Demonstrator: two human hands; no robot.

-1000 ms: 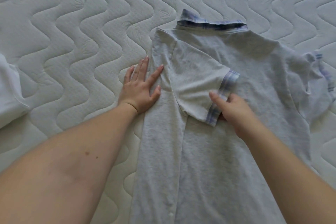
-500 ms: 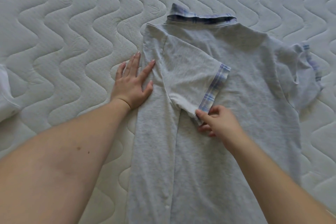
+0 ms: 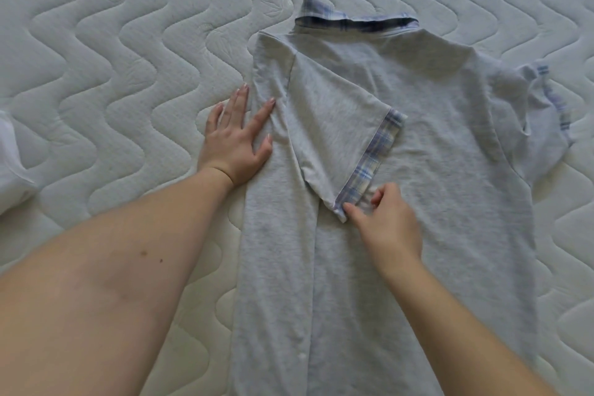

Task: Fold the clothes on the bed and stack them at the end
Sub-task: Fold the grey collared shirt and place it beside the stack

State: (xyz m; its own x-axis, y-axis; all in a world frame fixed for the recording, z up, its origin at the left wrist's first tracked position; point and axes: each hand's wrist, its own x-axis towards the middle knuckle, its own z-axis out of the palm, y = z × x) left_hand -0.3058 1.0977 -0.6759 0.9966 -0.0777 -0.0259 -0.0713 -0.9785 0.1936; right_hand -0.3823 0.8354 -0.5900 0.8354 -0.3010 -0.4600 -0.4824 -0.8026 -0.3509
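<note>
A light grey polo shirt point(image 3: 434, 170) with a blue plaid collar point(image 3: 353, 23) lies face down on the mattress. Its left side is folded in over the back, and the left sleeve point(image 3: 334, 125) lies across it. My left hand point(image 3: 236, 142) rests flat with straight fingers on the folded left edge. Lower down, my right hand point(image 3: 385, 222) has its thumb and curled fingers pinching the bottom corner of the sleeve's plaid cuff point(image 3: 369, 164). The right sleeve point(image 3: 546, 119) lies crumpled and spread out at the shirt's right side.
The white quilted mattress point(image 3: 112, 74) surrounds the shirt on all sides. A white garment point(image 3: 13, 164) shows at the left edge of the view.
My right hand has slid down along the plaid cuff from its middle to its bottom corner, laying the sleeve flatter. My left hand has stayed pressed on the fold.
</note>
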